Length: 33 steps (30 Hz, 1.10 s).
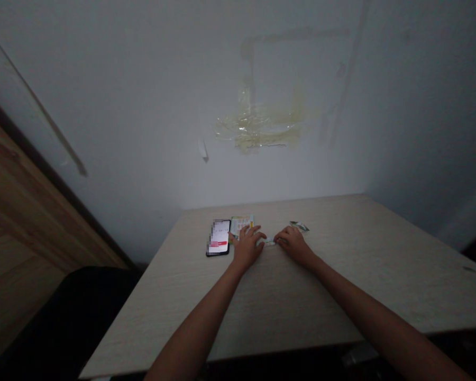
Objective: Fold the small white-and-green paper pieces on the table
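A small pale strip with faint markings (269, 241) lies on the table between my two hands; its exact kind is too small to make out. My left hand (246, 247) is palm down with its fingers spread, one fingertip near the strip's left end. Beneath its other fingers lies a printed leaflet or packet (243, 220), partly covered. At the strip's right end my right hand (295, 244) has its fingers bent and drawn together on it. Just beyond that hand sits a small green and white crumpled wrapper (299, 226).
A smartphone (219, 238) with a lit screen lies left of my left hand. The light wooden table (285, 312) meets a wall (150, 106) at the back, where glossy tape (257, 129) is stuck. A dark object (79, 312) stands beyond the table's left edge.
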Each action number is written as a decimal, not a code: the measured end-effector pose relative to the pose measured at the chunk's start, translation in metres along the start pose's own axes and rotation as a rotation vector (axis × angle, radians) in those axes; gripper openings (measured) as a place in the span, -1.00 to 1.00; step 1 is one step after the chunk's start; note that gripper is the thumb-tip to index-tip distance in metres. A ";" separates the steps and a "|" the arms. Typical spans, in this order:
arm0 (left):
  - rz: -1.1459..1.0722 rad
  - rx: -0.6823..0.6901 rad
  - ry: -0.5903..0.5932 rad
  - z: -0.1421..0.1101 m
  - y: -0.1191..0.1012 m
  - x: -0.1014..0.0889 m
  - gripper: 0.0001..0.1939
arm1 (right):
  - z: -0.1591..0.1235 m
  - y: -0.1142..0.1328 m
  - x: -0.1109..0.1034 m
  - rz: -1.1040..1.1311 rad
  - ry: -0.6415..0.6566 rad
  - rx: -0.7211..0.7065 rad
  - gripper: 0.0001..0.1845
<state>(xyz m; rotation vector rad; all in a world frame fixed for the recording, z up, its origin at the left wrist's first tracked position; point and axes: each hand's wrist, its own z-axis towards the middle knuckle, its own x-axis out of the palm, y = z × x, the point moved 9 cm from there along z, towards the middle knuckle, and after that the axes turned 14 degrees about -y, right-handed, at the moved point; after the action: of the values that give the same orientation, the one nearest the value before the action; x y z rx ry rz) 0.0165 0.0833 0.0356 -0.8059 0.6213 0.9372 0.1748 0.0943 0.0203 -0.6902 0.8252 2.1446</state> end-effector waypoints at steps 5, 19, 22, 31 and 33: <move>-0.076 0.046 0.080 -0.002 -0.003 0.008 -0.73 | -0.001 0.006 -0.006 0.007 -0.028 -0.023 -0.84; -0.077 0.213 0.082 -0.007 -0.022 -0.009 -0.81 | 0.000 -0.002 -0.010 -0.042 -0.082 0.008 -0.79; -0.066 0.213 0.033 -0.008 -0.021 -0.010 -0.79 | 0.000 0.000 -0.012 -0.012 -0.091 0.001 -0.76; -0.039 0.156 0.049 -0.014 -0.015 -0.001 -0.78 | -0.003 0.016 -0.011 0.085 -0.044 -0.127 -0.79; -0.047 0.155 0.054 -0.014 -0.015 0.000 -0.78 | -0.003 0.018 -0.011 0.074 -0.045 -0.143 -0.78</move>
<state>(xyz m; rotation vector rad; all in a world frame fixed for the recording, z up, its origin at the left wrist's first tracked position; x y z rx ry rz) 0.0278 0.0671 0.0323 -0.7064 0.7102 0.8160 0.1684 0.0777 0.0317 -0.6912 0.6879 2.2943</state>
